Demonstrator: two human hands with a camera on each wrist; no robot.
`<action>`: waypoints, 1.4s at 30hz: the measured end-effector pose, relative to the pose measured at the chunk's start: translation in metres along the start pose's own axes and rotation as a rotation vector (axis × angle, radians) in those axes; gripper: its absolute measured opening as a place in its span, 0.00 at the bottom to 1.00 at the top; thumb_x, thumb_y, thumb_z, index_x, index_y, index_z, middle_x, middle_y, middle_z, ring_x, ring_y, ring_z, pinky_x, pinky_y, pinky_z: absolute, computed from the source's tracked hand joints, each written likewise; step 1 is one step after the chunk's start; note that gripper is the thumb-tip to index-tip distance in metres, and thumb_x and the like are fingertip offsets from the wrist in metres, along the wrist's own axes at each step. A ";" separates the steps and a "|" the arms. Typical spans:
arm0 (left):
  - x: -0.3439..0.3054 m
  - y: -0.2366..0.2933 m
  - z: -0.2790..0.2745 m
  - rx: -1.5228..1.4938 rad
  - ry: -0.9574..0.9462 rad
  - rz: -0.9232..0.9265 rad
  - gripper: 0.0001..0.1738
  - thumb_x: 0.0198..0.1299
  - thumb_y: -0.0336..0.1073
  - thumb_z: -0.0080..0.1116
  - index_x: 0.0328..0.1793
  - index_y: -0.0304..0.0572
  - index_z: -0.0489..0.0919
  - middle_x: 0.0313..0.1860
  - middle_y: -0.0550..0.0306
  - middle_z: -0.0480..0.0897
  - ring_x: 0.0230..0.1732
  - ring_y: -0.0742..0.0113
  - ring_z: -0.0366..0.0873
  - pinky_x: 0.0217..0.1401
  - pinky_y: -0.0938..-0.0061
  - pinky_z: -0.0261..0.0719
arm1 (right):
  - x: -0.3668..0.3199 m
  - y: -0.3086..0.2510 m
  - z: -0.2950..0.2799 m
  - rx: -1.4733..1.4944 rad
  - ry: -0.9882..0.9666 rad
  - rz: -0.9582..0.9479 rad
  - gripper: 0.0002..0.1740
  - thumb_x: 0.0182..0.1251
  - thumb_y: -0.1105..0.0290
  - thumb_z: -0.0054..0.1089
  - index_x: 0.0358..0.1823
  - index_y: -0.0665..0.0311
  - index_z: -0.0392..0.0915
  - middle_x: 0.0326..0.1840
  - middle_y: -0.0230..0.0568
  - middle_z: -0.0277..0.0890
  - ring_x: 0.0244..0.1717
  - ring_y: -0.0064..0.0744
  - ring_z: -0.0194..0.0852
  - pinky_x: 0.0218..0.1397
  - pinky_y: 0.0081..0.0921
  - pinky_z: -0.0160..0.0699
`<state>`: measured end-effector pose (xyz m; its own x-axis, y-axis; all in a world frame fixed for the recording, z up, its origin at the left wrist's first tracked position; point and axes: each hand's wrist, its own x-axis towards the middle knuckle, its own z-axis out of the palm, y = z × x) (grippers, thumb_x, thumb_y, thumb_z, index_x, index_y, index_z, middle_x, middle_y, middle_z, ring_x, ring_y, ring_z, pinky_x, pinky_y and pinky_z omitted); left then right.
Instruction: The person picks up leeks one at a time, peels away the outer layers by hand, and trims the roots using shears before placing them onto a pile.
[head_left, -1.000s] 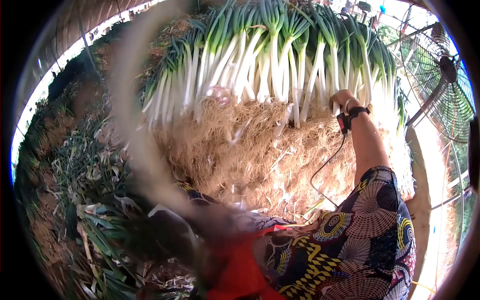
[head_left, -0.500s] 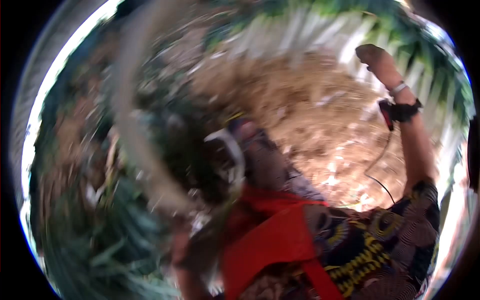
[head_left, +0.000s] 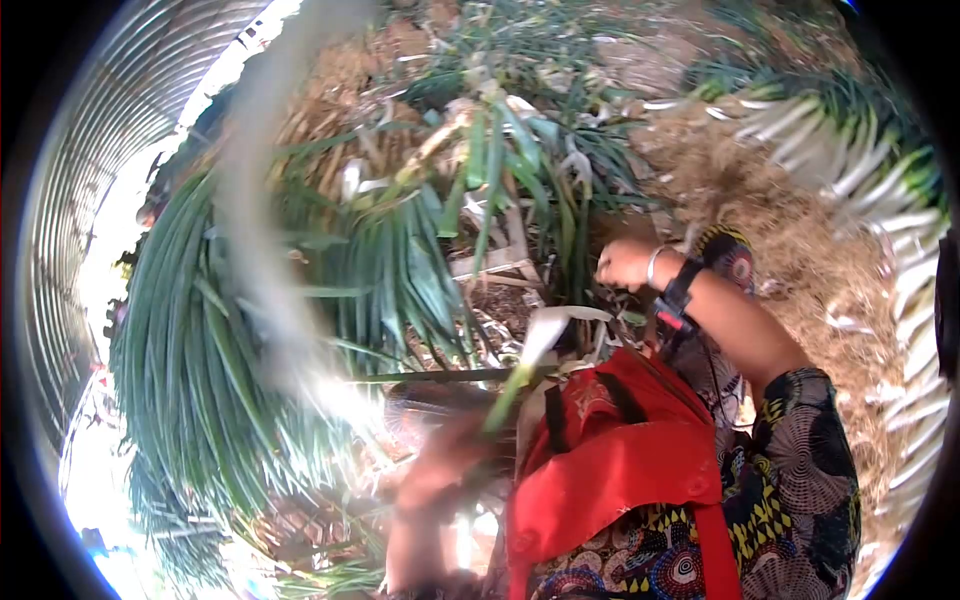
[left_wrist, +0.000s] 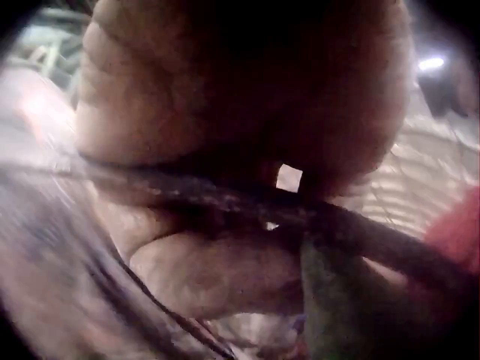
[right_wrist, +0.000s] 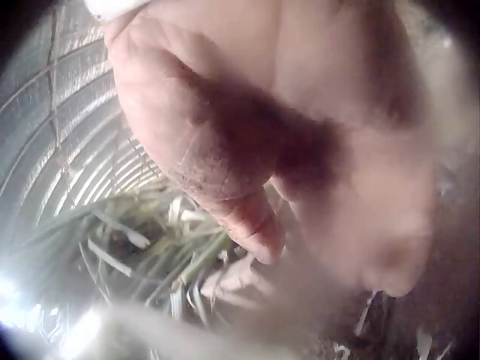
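Observation:
In the head view my left hand (head_left: 440,465), blurred, grips a leek (head_left: 512,392) by its green part, the pale end pointing up and away. The left wrist view has the fingers (left_wrist: 217,274) curled round a thin dark strip (left_wrist: 225,196), with a green piece (left_wrist: 337,300) beside it. My right hand (head_left: 628,263) is held over the litter, its fingers loosely bent. Nothing shows between the thumb and fingers of the right hand (right_wrist: 300,142) in the right wrist view.
A large heap of long green leaves (head_left: 190,350) lies at left. Cut leaves and litter (head_left: 490,190) spread beyond my hands. Rows of leeks (head_left: 870,150) curve along the right, beside dry roots (head_left: 800,270). A red cloth (head_left: 620,485) lies over my lap.
The head view has swung left, from the rows of leeks to the leaf heap. My right hand has come away from the leeks. The left hand, with the leek, is now more plainly in view.

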<state>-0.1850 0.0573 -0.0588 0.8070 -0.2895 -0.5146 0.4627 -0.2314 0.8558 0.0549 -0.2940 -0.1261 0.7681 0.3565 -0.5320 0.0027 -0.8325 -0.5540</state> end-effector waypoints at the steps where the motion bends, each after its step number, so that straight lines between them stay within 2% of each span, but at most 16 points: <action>1: -0.019 0.001 -0.008 -0.135 0.069 0.009 0.27 0.54 0.22 0.61 0.63 0.34 0.73 0.41 0.57 0.82 0.39 0.70 0.78 0.46 0.76 0.75 | 0.039 0.018 0.031 -0.370 0.112 -0.172 0.22 0.60 0.53 0.58 0.40 0.68 0.83 0.35 0.53 0.83 0.34 0.51 0.82 0.43 0.42 0.80; 2: -0.034 -0.007 -0.015 -0.080 0.195 0.055 0.27 0.54 0.21 0.60 0.63 0.34 0.74 0.40 0.57 0.82 0.38 0.70 0.78 0.45 0.76 0.75 | 0.039 0.008 0.046 -0.348 0.100 -0.055 0.27 0.61 0.48 0.56 0.40 0.70 0.82 0.42 0.57 0.81 0.42 0.58 0.80 0.51 0.44 0.77; 4: -0.063 -0.021 -0.029 0.049 0.455 0.125 0.27 0.52 0.20 0.60 0.62 0.35 0.75 0.38 0.57 0.82 0.36 0.72 0.78 0.43 0.77 0.76 | 0.051 0.008 0.079 -0.455 -0.025 0.053 0.26 0.61 0.48 0.56 0.46 0.64 0.83 0.51 0.51 0.80 0.54 0.50 0.78 0.59 0.41 0.75; 6: -0.077 -0.067 -0.065 0.192 0.696 -0.179 0.26 0.52 0.24 0.60 0.61 0.36 0.77 0.34 0.57 0.83 0.33 0.72 0.78 0.39 0.76 0.76 | 0.068 0.024 0.116 -0.531 -0.115 0.114 0.27 0.60 0.47 0.53 0.50 0.59 0.83 0.57 0.47 0.78 0.60 0.44 0.75 0.61 0.41 0.73; 9: -0.090 -0.088 -0.097 0.893 0.715 -0.333 0.20 0.48 0.31 0.66 0.51 0.41 0.84 0.34 0.44 0.85 0.33 0.63 0.83 0.36 0.72 0.79 | 0.108 0.071 0.169 -0.649 -0.125 0.147 0.29 0.60 0.47 0.55 0.51 0.62 0.82 0.55 0.51 0.79 0.58 0.60 0.74 0.64 0.51 0.68; 11: -0.080 -0.104 -0.131 1.023 0.714 -0.337 0.20 0.53 0.40 0.62 0.53 0.46 0.83 0.36 0.46 0.85 0.38 0.50 0.83 0.41 0.59 0.80 | 0.165 0.130 0.209 -0.776 -0.151 0.208 0.24 0.60 0.52 0.52 0.47 0.62 0.83 0.50 0.56 0.80 0.53 0.59 0.77 0.61 0.48 0.71; 13: -0.048 -0.059 -0.136 1.056 0.913 0.051 0.17 0.51 0.36 0.62 0.48 0.41 0.85 0.40 0.39 0.84 0.39 0.49 0.83 0.43 0.63 0.80 | 0.155 0.117 0.175 -0.420 -0.030 0.079 0.21 0.58 0.57 0.53 0.44 0.63 0.84 0.47 0.59 0.80 0.51 0.58 0.78 0.57 0.46 0.73; 14: -0.034 -0.029 -0.137 0.969 0.858 -0.101 0.18 0.52 0.36 0.61 0.49 0.38 0.83 0.41 0.38 0.83 0.42 0.48 0.83 0.45 0.63 0.80 | 0.138 0.113 0.150 -0.239 0.024 0.016 0.19 0.57 0.60 0.53 0.43 0.63 0.84 0.45 0.60 0.80 0.50 0.57 0.79 0.55 0.44 0.74; 16: 0.008 0.001 -0.145 0.825 0.933 0.111 0.18 0.54 0.37 0.62 0.50 0.36 0.82 0.41 0.41 0.84 0.42 0.52 0.84 0.46 0.67 0.80 | 0.106 0.073 0.083 -0.081 -0.003 0.077 0.14 0.55 0.64 0.57 0.35 0.67 0.83 0.36 0.55 0.81 0.42 0.49 0.80 0.47 0.37 0.77; 19: 0.078 0.047 -0.155 0.640 0.791 0.262 0.16 0.56 0.33 0.62 0.50 0.36 0.82 0.39 0.44 0.85 0.39 0.61 0.84 0.44 0.72 0.79 | 0.081 0.067 0.026 0.660 0.190 -0.008 0.14 0.56 0.65 0.62 0.27 0.72 0.81 0.29 0.44 0.82 0.32 0.31 0.80 0.39 0.29 0.76; 20: 0.106 0.053 -0.163 0.682 0.787 0.279 0.15 0.56 0.33 0.62 0.50 0.37 0.82 0.39 0.44 0.85 0.40 0.62 0.85 0.44 0.72 0.79 | 0.069 0.054 0.014 0.867 0.318 0.033 0.13 0.58 0.65 0.63 0.28 0.70 0.81 0.28 0.38 0.81 0.29 0.26 0.76 0.34 0.26 0.74; 23: 0.186 0.071 -0.189 0.799 0.765 0.308 0.15 0.56 0.35 0.61 0.48 0.38 0.82 0.40 0.42 0.85 0.42 0.53 0.85 0.47 0.68 0.80 | 0.041 0.032 -0.038 1.153 0.206 -0.071 0.12 0.60 0.64 0.64 0.35 0.68 0.81 0.30 0.33 0.79 0.28 0.22 0.74 0.33 0.23 0.72; 27: 0.272 0.107 -0.221 1.054 0.807 0.290 0.17 0.58 0.37 0.57 0.52 0.40 0.81 0.47 0.40 0.82 0.49 0.46 0.81 0.52 0.60 0.78 | 0.018 0.029 -0.067 1.158 0.168 -0.128 0.18 0.61 0.66 0.62 0.50 0.70 0.77 0.34 0.37 0.79 0.34 0.26 0.76 0.36 0.22 0.74; 29: 0.306 0.117 -0.243 1.159 0.824 0.237 0.18 0.59 0.39 0.56 0.54 0.42 0.79 0.50 0.39 0.81 0.52 0.44 0.79 0.54 0.57 0.77 | 0.007 0.002 -0.075 1.327 0.196 -0.154 0.28 0.59 0.71 0.59 0.61 0.72 0.68 0.42 0.41 0.79 0.41 0.31 0.77 0.47 0.26 0.76; 32: 0.350 0.131 -0.263 1.107 0.847 -0.011 0.21 0.59 0.40 0.56 0.58 0.44 0.77 0.53 0.39 0.80 0.54 0.43 0.77 0.57 0.54 0.76 | 0.000 -0.017 -0.094 1.398 0.108 -0.131 0.37 0.55 0.73 0.58 0.68 0.72 0.60 0.52 0.47 0.77 0.46 0.38 0.78 0.55 0.31 0.76; 42: 0.394 0.104 -0.274 1.238 0.932 -0.117 0.27 0.53 0.43 0.64 0.60 0.46 0.75 0.60 0.43 0.74 0.58 0.44 0.73 0.57 0.56 0.76 | 0.023 0.000 -0.105 1.764 0.114 -0.637 0.28 0.60 0.55 0.55 0.57 0.67 0.72 0.53 0.49 0.76 0.56 0.48 0.73 0.65 0.47 0.67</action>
<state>0.2815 0.1733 -0.1581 0.9413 0.3348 0.0427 0.3352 -0.9421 -0.0029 0.1396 -0.3305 -0.0708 0.9514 0.3077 -0.0088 -0.2508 0.7583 -0.6017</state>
